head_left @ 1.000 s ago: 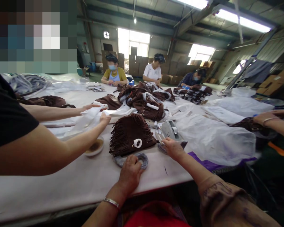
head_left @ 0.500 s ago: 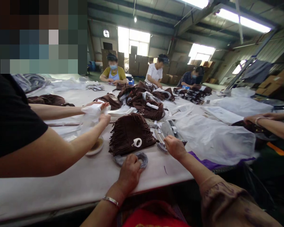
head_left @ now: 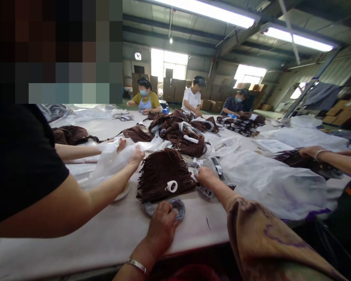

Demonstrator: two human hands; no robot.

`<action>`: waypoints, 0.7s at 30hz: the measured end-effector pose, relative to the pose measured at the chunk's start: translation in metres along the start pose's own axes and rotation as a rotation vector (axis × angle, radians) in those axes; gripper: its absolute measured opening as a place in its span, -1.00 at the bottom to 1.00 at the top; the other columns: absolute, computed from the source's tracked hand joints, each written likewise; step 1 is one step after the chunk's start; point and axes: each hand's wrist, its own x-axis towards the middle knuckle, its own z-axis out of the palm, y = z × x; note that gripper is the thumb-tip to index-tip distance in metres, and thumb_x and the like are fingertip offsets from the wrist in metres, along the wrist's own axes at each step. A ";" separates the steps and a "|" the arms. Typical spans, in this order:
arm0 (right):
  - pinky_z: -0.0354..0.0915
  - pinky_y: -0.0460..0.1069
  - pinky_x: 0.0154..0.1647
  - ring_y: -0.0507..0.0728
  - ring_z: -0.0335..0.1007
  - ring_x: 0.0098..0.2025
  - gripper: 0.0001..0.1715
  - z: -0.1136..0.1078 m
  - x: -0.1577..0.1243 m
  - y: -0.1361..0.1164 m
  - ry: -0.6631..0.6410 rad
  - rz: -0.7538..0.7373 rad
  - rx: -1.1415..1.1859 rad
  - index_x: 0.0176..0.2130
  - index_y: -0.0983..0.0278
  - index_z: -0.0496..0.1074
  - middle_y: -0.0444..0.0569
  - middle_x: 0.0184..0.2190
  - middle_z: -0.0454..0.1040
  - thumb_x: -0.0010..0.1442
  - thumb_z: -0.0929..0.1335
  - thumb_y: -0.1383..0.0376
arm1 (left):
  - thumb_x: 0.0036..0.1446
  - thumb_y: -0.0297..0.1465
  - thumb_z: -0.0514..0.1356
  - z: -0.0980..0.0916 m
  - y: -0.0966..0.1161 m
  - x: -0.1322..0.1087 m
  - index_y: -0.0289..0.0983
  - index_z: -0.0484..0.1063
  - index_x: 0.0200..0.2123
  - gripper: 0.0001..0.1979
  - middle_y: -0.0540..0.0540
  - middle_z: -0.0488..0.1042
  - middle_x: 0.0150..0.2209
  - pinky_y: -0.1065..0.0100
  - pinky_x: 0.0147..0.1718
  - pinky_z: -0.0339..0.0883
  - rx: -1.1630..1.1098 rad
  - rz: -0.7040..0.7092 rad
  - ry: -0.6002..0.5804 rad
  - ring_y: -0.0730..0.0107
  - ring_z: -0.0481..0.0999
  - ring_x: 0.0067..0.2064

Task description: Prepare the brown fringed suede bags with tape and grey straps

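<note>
A dark brown fringed bag [head_left: 163, 175] lies on the table before me, with a white oval tag [head_left: 172, 186] on its front. My left hand [head_left: 163, 224] is closed on a grey, plastic-wrapped strap [head_left: 179, 208], coiled at the bag's near edge. Beyond the bag's right side, my right hand [head_left: 207, 177] has its fingers pinched together beside some small white tags [head_left: 196, 160]; what they hold is hidden. Just under that hand rests another grey wrapped coil [head_left: 205, 192]. A grey metal box [head_left: 218, 167] stands directly behind it.
At left, a co-worker's hands hold a white plastic bag [head_left: 109, 156]. Brown bags [head_left: 187, 136] are heaped behind the fringed one. Clear plastic sheets [head_left: 269, 183] cover the right side, where another person's hand [head_left: 310, 151] touches a dark fringed item. Several people work across the table.
My right hand has moved left and away from me, toward the bag's right edge. My left hand stays on the coil. The co-worker at left has spread the white plastic bag wider.
</note>
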 end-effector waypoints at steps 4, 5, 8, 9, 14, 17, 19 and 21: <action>0.37 0.01 -0.20 0.26 0.54 -0.17 -0.83 0.008 0.011 0.002 0.013 -0.015 0.061 -0.32 0.33 0.60 0.22 -0.27 0.60 0.03 0.41 0.36 | 0.08 -0.54 0.25 -0.001 -0.001 0.000 -0.26 0.42 -0.33 -0.90 -0.14 0.33 -0.18 0.16 -0.13 0.29 -0.012 -0.006 -0.005 0.18 0.29 -0.11; 0.37 0.00 -0.20 0.25 0.54 -0.18 -0.85 0.007 0.011 0.004 0.020 -0.026 0.084 -0.35 0.32 0.60 0.20 -0.30 0.60 0.02 0.40 0.39 | 0.07 -0.54 0.26 -0.002 -0.001 0.000 -0.26 0.42 -0.33 -0.90 -0.14 0.33 -0.18 0.15 -0.12 0.29 -0.014 -0.008 -0.006 0.18 0.30 -0.11; 0.36 -0.02 -0.16 0.23 0.52 -0.16 -0.82 -0.002 0.010 0.010 0.047 -0.069 0.174 -0.38 0.29 0.60 0.11 -0.32 0.60 0.01 0.37 0.44 | 0.08 -0.52 0.26 -0.002 -0.001 0.001 -0.26 0.43 -0.33 -0.91 -0.14 0.33 -0.18 0.16 -0.13 0.29 -0.020 -0.006 -0.010 0.18 0.30 -0.11; 0.36 -0.03 -0.15 0.22 0.52 -0.14 -0.79 -0.008 0.007 0.012 0.056 -0.082 0.212 -0.34 0.29 0.60 0.09 -0.31 0.60 0.02 0.36 0.44 | 0.10 -0.51 0.26 -0.002 -0.001 0.002 -0.26 0.43 -0.33 -0.92 -0.14 0.33 -0.19 0.16 -0.13 0.29 -0.021 -0.005 -0.012 0.18 0.30 -0.11; 0.36 -0.09 -0.44 0.10 0.49 -0.43 -0.55 -0.024 -0.034 0.017 0.026 -0.112 0.408 0.03 0.32 0.49 -0.07 -0.44 0.55 0.14 0.30 0.37 | 0.12 -0.48 0.27 -0.001 -0.001 0.002 -0.25 0.44 -0.33 -0.94 -0.13 0.33 -0.19 0.18 -0.15 0.28 -0.023 -0.013 -0.020 0.19 0.30 -0.11; 0.29 -0.11 -0.61 0.05 0.35 -0.63 -0.35 -0.005 -0.083 0.015 -0.151 -0.163 0.599 0.22 0.28 0.29 -0.23 -0.58 0.43 0.13 0.27 0.39 | 0.12 -0.47 0.28 0.000 -0.001 0.001 -0.26 0.44 -0.31 -0.94 -0.14 0.32 -0.18 0.17 -0.12 0.28 -0.011 -0.008 -0.026 0.18 0.29 -0.10; 0.30 -0.10 -0.59 0.04 0.34 -0.62 -0.27 0.015 -0.116 0.014 -0.254 -0.228 0.669 0.25 0.27 0.25 -0.22 -0.54 0.44 0.08 0.26 0.43 | 0.13 -0.46 0.28 0.001 -0.001 0.000 -0.26 0.45 -0.30 -0.94 -0.14 0.32 -0.17 0.16 -0.10 0.28 0.000 -0.004 -0.032 0.18 0.29 -0.08; 0.37 -0.06 -0.42 0.07 0.42 -0.48 -0.32 0.029 -0.140 0.014 -0.215 -0.321 0.581 0.20 0.27 0.33 -0.12 -0.42 0.51 0.08 0.29 0.44 | 0.15 -0.45 0.27 0.001 -0.001 0.000 -0.26 0.46 -0.29 -0.95 -0.15 0.33 -0.17 0.15 -0.08 0.28 0.008 0.005 -0.037 0.18 0.29 -0.08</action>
